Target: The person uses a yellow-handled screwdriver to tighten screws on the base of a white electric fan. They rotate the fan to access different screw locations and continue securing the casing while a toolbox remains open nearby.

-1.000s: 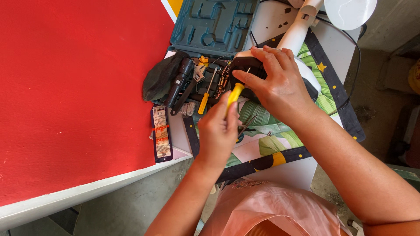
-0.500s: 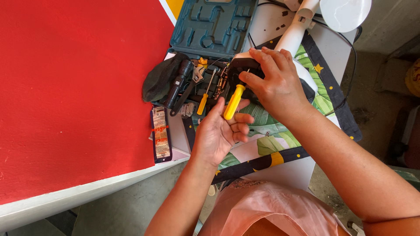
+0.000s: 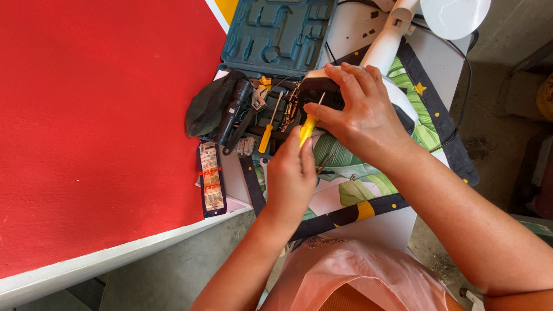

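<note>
Yellow-handled screwdriver (image 3: 307,129) grasped by left hand (image 3: 291,175), right hand (image 3: 360,112) gripping black device (image 3: 318,92), narrow labelled packet (image 3: 211,178) beside red board (image 3: 98,121)

bright daylight | soft shadows | sharp ctr | slight wide-angle bend at edges | no glare

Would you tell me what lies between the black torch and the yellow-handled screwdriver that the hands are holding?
In the head view, a second, smaller yellow-handled screwdriver lies among loose dark tools between the black torch and the held screwdriver, which the left hand grips.
</note>
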